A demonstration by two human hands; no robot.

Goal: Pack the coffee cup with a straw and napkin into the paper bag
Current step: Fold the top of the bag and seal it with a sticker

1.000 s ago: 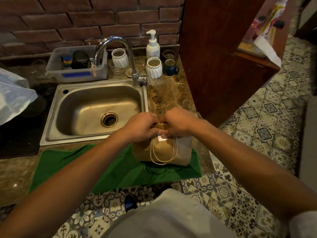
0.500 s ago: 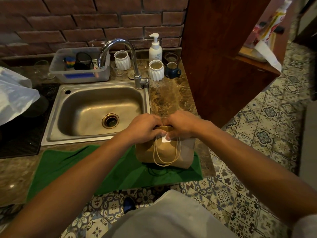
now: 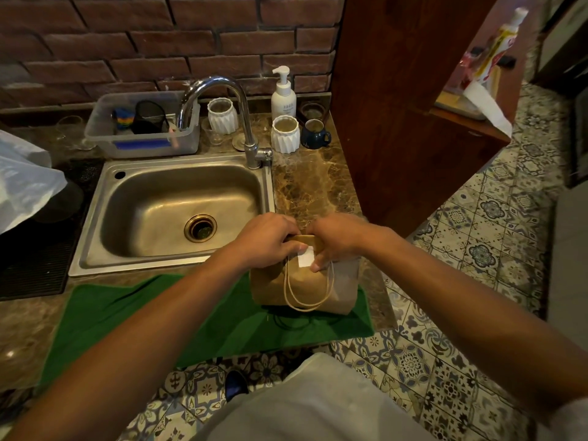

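Note:
A brown paper bag (image 3: 305, 288) stands upright on a green towel (image 3: 203, 316) at the counter's front right, its cord handles hanging down the near face. Its top is folded over, and a small white sticker (image 3: 306, 258) sits across the fold. My left hand (image 3: 267, 240) grips the folded top from the left. My right hand (image 3: 334, 240) grips it from the right, with the thumb pressing at the sticker's edge. The coffee cup, straw and napkin are hidden from view.
A steel sink (image 3: 178, 211) with a tall tap (image 3: 229, 103) lies left of the bag. Behind it stand a plastic tub (image 3: 143, 135), two white ribbed cups (image 3: 285, 135), a soap pump (image 3: 283, 93) and a blue mug (image 3: 315, 135). A wooden cabinet (image 3: 397, 106) rises on the right.
Both hands stay on the bag's folded top, and the fingers have shifted slightly on the white sticker. The view has tilted a little.

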